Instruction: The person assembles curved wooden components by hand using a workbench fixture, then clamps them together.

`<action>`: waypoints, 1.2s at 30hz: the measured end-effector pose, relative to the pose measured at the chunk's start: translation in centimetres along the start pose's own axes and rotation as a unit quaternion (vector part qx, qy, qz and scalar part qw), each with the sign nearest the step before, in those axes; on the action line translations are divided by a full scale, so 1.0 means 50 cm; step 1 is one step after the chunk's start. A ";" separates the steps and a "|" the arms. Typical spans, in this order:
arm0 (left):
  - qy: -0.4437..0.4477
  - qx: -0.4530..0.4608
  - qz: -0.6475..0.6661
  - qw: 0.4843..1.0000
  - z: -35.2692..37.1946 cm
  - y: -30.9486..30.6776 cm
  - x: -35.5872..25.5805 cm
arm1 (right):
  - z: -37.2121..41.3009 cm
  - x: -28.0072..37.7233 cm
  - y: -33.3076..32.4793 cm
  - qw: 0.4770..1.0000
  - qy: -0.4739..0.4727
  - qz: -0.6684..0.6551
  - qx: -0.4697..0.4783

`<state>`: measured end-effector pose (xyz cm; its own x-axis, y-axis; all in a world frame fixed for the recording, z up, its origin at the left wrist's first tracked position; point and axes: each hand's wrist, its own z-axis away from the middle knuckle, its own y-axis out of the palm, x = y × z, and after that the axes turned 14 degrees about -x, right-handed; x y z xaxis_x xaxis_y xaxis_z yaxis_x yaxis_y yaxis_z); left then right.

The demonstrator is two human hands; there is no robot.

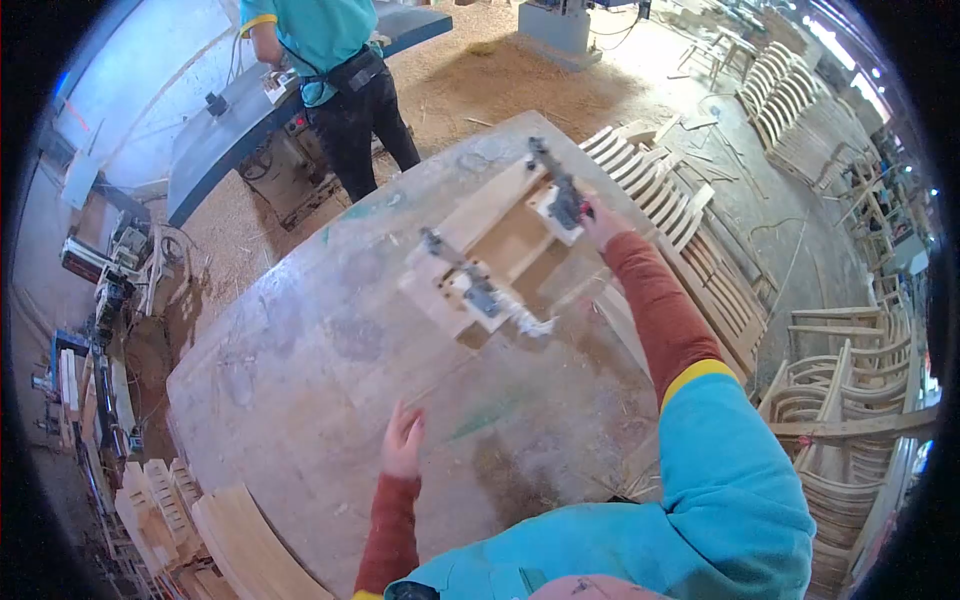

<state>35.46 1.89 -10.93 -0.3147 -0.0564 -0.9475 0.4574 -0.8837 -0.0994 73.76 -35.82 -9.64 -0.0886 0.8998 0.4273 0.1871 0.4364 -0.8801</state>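
Observation:
A wooden clamping jig [500,250] with two black toggle clamps lies on the big dusty worktable [330,340]. My right hand [598,222] reaches out to the jig's far right end and rests at the black clamp lever [563,200]; I cannot see whether the fingers close around it. My left hand [402,440] hovers flat over the bare tabletop near me, fingers apart, holding nothing. The second clamp [478,292] sits at the jig's near end, a forearm's length beyond the left hand.
Another person in a teal shirt [330,60] stands at a grey machine table [240,120] beyond the worktable. Stacks of curved wooden chair parts lie right [690,240] and lower left [240,540]. Chair frames [850,400] crowd the right side. Sawdust covers the floor.

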 end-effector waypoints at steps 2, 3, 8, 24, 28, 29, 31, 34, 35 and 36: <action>-0.033 -0.107 -0.017 0.994 0.086 -0.099 0.050 | -0.033 -0.066 -0.012 0.999 -0.014 0.026 -0.030; -0.003 -0.166 -0.065 0.984 0.130 -0.159 0.108 | -0.041 -0.075 -0.022 0.999 0.013 0.024 -0.041; -0.252 -0.293 -0.470 0.793 0.387 -0.408 0.303 | -0.084 -0.102 -0.022 0.982 0.135 0.112 -0.065; -0.277 -0.343 -0.529 0.725 0.424 -0.350 0.429 | 0.847 -0.153 -0.042 0.998 0.007 -0.057 0.019; -0.284 -0.347 -0.542 0.711 0.426 -0.343 0.409 | 0.839 -0.160 -0.049 0.986 0.082 -0.138 0.047; -0.295 -0.331 -0.536 0.718 0.421 -0.334 0.380 | 0.842 -0.184 -0.024 0.989 0.104 -0.104 0.014; -0.324 -0.304 -0.524 0.727 0.432 -0.324 0.335 | 0.841 -0.195 -0.030 0.987 0.139 -0.085 -0.004; -0.331 -0.305 -0.539 0.712 0.425 -0.327 0.342 | 0.846 -0.230 -0.018 0.982 0.172 -0.079 0.013; -0.328 -0.307 -0.540 0.711 0.423 -0.334 0.352 | 0.847 -0.232 -0.020 0.983 0.171 -0.071 0.015; -0.325 -0.310 -0.541 0.711 0.419 -0.342 0.365 | 0.851 -0.230 -0.022 0.983 0.170 -0.065 0.016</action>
<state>4.46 6.26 -20.13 -0.9870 0.1203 0.1064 -0.1300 -0.2097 -0.9691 32.97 -46.56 -22.40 0.2242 0.7863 0.5758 0.1647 0.5517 -0.8176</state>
